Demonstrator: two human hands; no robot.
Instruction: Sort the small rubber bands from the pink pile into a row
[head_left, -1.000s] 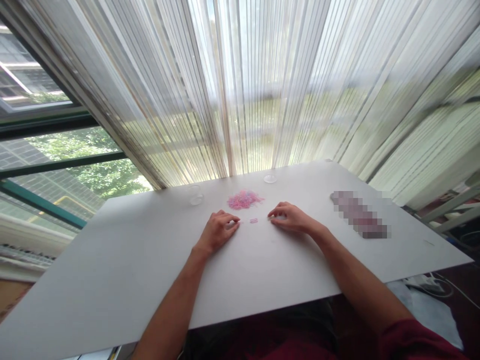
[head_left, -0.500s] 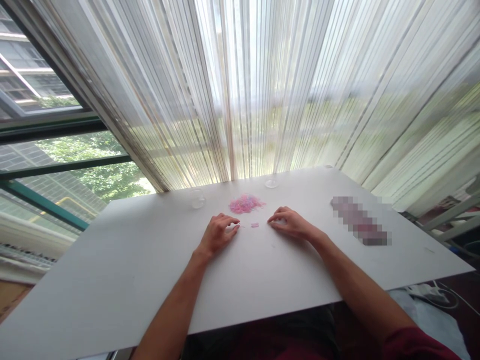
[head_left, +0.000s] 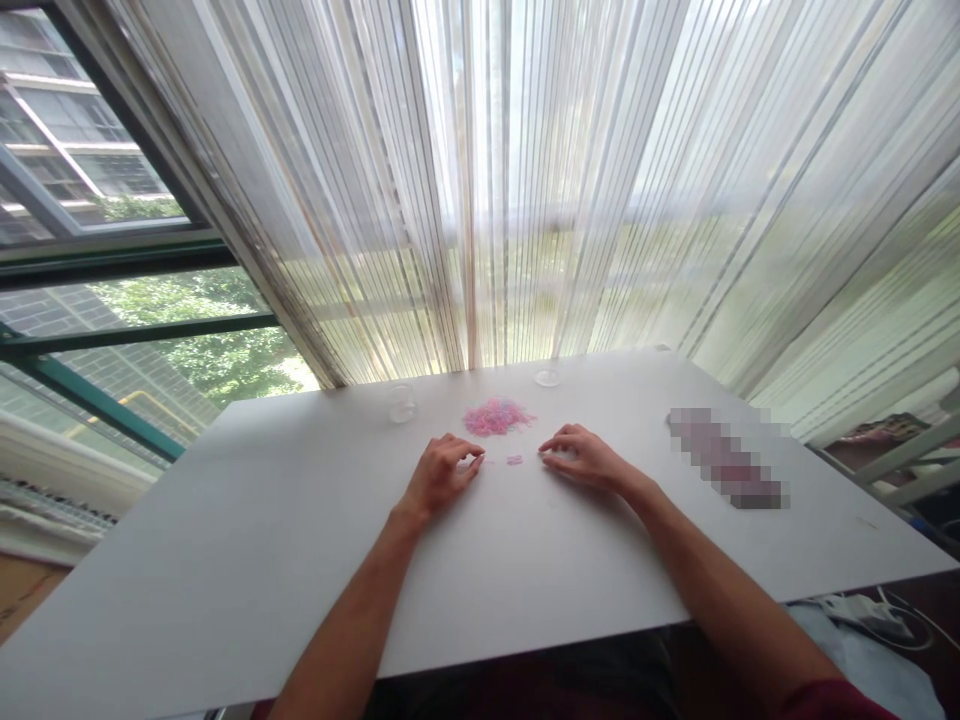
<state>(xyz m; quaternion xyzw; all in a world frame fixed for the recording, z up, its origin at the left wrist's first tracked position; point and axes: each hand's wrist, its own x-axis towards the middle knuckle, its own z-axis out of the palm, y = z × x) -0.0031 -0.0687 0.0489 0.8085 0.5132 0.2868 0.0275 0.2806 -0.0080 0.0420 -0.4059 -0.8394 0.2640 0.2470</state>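
**Both hands down beside small pink pieces on white table**

Left hand (head_left: 441, 474) rests palm down on the white table (head_left: 225, 560); fingers curled loosely, tips on the surface, whether they pinch anything cannot be told; right hand (head_left: 579, 458) likewise low on the table, fingers bent, tips toward 9 o'clock, no visible grip but too small to tell for sure; between the two hands lies a tiny pink piece (head_left: 514, 460), apart from both, nearer the right fingertips; at 12 o'clock from it, just beyond the hands, a loose pile of pink bits (head_left: 496, 416) with some bluish ones mixed in, lying straight on the table, not in any container; small clear dish (head_left: 401, 409) at 10 o'clock from the pile, contents cannot be told; second clear dish (head_left: 547, 377) at 1 o'clock from the pile, near the far edge, contents also unclear; blurred oblong patch (head_left: 726, 458) at 3 o'clock, well apart from the right hand; sheer curtain (head_left: 525, 180) hangs behind the table; window (head_left: 112, 300) at 9 to 10 o'clock.
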